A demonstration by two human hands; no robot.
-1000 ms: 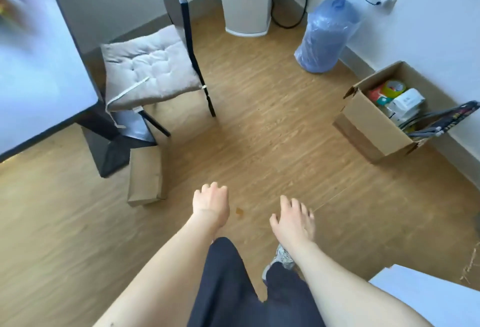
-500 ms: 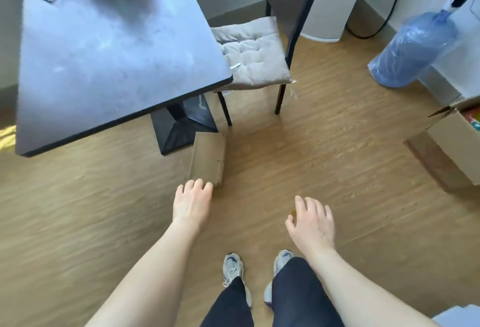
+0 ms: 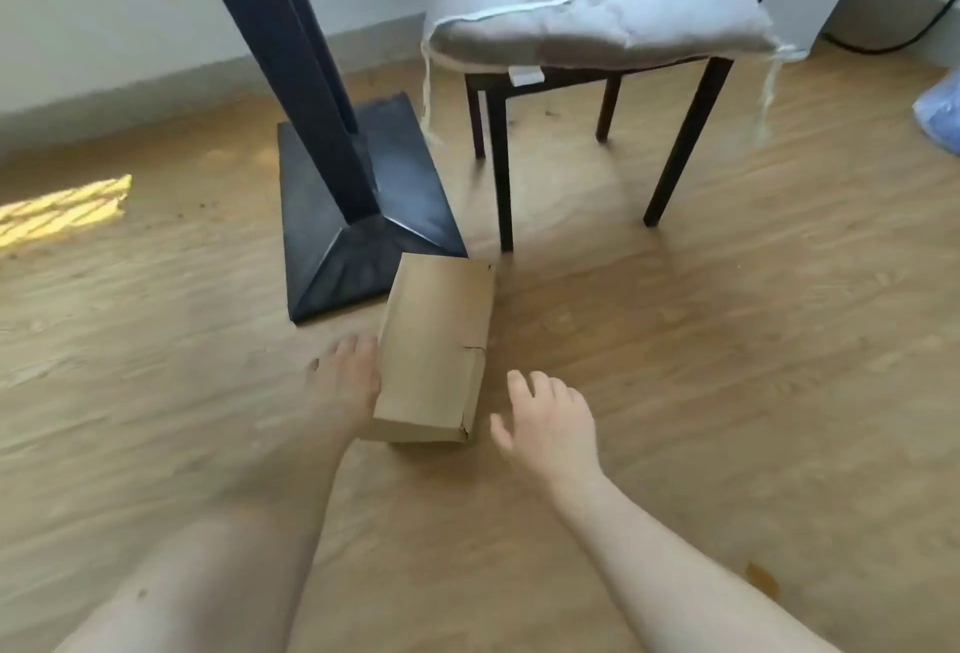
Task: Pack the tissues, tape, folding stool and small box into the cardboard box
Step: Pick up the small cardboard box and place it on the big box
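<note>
— Moved in close since half a second back: small box now between both hands, table foot and chair looming large, big cardboard box gone out of view to the right.

— Left hand?

— Flat against the left side of the small box, fingers spread and blurred — touching or nearly so, not wrapped round it.

— Right hand?

— Open, fingers fanned, just beside the right side of the box but apart from it. Nothing held yet.

— And the box itself?

— Lying flat on the floor, far end just beside the table foot, near the front chair leg.

— Progress, then?

— Judged late. A second ago, tape and other items already sitting in the cardboard box by the wall. Small box apparently left: grasp, lift, carry over, drop in. Cannot tell from here whether everything else is packed.
</note>
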